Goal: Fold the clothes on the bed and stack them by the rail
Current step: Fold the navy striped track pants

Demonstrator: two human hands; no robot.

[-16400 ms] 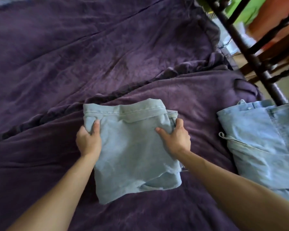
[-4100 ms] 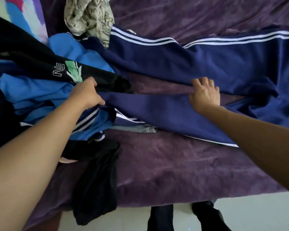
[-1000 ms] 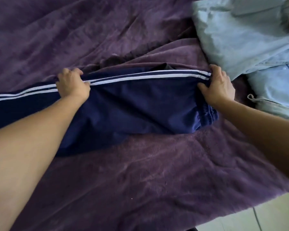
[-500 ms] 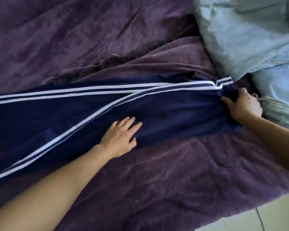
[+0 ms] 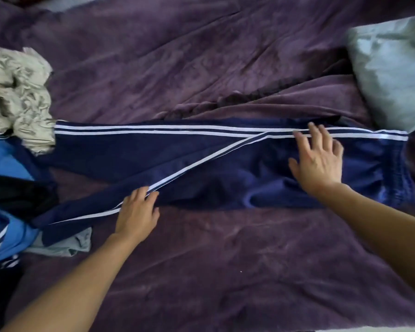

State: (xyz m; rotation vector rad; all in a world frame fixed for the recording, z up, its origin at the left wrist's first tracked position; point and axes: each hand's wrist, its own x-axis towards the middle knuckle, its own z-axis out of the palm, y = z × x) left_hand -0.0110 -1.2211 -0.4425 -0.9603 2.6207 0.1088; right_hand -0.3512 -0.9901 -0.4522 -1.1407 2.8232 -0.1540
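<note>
While the pants [image 5: 201, 161] are lying stretched across the blanket [image 5: 225, 271] from left to right, both hands are resting on them, palms down. The right hand [image 5: 319, 161] is pressing flat on the navy cloth near the waistband, fingers spread and straight, the fingertips reaching the two white stripes along the far edge (this hand is a little blurred). The left hand [image 5: 135, 212] is lying at the near edge of the nearer leg, its fingers [image 5: 141, 194] touching the striped seam; whether they are pinching the cloth or only lying on it, I cannot tell.

The waistband is sitting at the right, just beside a pile of pale denim [image 5: 393, 68] at the right edge of the view. The two legs are splitting apart toward the left. The far one is running straight to a crumpled cream garment [image 5: 19, 97], which is overlapping its end. The near one is slanting down to the left, its end reaching a bright blue garment [image 5: 3, 161]. A black garment [image 5: 17, 192] is lying at the left edge between the two leg ends, across the blue one. A scrap of grey-blue cloth [image 5: 67, 243] is poking out from under the near leg's cuff. Purple blanket is showing in the gap between the legs.
</note>
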